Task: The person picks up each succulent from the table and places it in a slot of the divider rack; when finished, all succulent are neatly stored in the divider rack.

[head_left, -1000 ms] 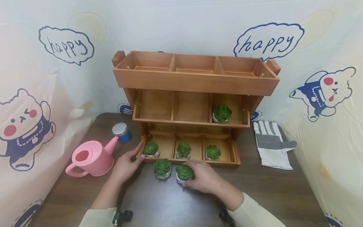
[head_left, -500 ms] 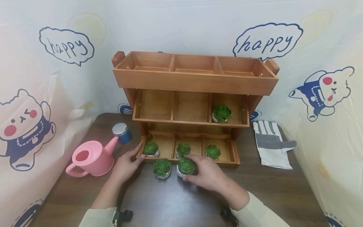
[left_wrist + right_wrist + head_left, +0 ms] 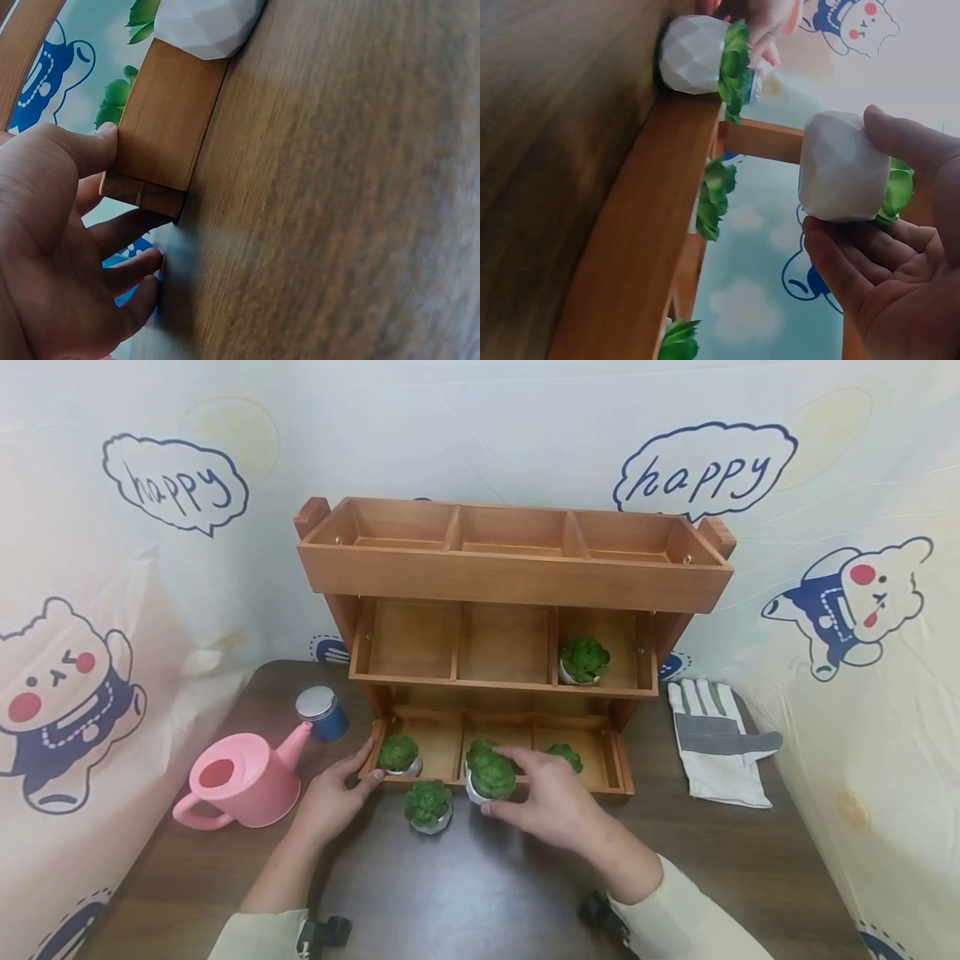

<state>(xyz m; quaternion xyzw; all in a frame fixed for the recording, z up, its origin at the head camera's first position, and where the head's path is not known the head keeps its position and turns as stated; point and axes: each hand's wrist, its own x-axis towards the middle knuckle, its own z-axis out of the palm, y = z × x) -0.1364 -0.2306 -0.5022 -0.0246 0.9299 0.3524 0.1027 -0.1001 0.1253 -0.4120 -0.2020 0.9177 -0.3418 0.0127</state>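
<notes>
My right hand [image 3: 558, 802] pinches a potted succulent [image 3: 492, 777] by its white faceted pot. In the right wrist view that pot [image 3: 844, 166] is off the table, between thumb and fingers. At the bottom left corner of the wooden plant rack [image 3: 517, 585], my left hand [image 3: 337, 797] grips the lowest tier; its thumb lies on the front board [image 3: 169, 120]. Another succulent [image 3: 428, 806] stands on the table before the rack. The lowest tier holds a succulent [image 3: 399, 753] on the left, a partly covered one [image 3: 480, 748] in the middle and one [image 3: 566, 756] on the right.
One succulent [image 3: 585, 660] sits in the middle tier's right compartment. Left of the rack stand a pink watering can [image 3: 243, 781] and a blue jar [image 3: 322, 713] with a silver lid. A grey and white glove [image 3: 722, 743] lies to the right.
My right hand has lifted the succulent off the table and moved it up toward the rack's lowest tier. The left hand has stayed at the rack's corner.
</notes>
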